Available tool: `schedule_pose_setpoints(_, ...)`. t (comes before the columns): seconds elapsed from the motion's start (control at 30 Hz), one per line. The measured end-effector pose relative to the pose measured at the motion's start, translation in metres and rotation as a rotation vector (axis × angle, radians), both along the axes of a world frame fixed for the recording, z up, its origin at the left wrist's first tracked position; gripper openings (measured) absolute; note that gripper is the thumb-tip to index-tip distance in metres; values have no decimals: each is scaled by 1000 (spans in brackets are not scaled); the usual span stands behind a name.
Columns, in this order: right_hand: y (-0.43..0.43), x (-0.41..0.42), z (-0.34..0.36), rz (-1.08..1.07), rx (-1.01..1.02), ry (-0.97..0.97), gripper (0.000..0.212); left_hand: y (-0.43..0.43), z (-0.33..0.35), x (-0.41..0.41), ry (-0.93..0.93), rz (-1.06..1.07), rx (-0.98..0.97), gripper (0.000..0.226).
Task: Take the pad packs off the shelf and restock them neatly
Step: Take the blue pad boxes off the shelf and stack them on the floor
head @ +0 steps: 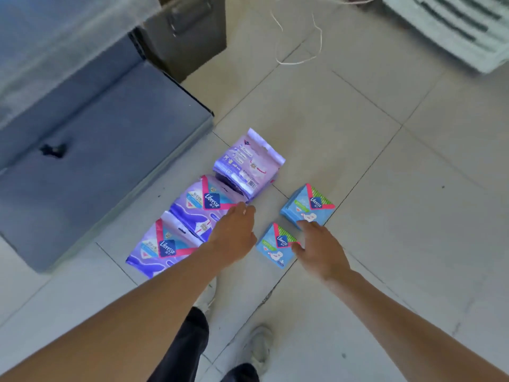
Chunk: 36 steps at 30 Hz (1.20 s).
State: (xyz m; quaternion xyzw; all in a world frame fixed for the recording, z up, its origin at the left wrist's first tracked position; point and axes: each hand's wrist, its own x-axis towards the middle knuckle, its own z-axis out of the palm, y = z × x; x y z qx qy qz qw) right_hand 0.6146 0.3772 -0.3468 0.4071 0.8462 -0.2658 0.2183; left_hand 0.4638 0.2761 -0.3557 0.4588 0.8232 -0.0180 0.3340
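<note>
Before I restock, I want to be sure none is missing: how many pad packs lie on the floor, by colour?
Purple packs: 3
Blue packs: 2
Total: 5

Pale square floor tiles (385, 161) with dark grout lines fill the room under bright, even light. A blue-grey shelf base (110, 150) sits left, a dark metal box (190, 37) behind it. A white cord (320, 42) loops near a blurred white slatted thing (454, 28), possibly a crate.
</note>
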Motion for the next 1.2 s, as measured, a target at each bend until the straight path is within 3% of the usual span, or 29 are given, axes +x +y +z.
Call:
schedule_pose_setpoints(0.13,-3,-29,67,211,57,-49,45,-24,72,-22,18,101,22,48)
schedule_pose_setpoints(0.33,-33,-112,135,286,94,1,37,-93,148,-93,81,284,59,48)
schedule_pose_setpoints(0.43,-65,-156,157,356,91,34,17,-140,175,-130,97,411,99,42)
schedule_pose_setpoints(0.57,-112,-203,175,373,66,107,11,-198,205,-163,137,557,163,39)
schedule_pose_setpoints(0.73,-160,-252,208,460,73,154,41,-248,232,-207,158,643,170,40)
schedule_pose_setpoints(0.93,-171,-304,235,483,99,200,47,-257,251,-250,216,701,217,35)
schedule_pose_setpoints(1.2,-120,-375,238,491,60,250,53,-201,257,-310,206,773,235,38)
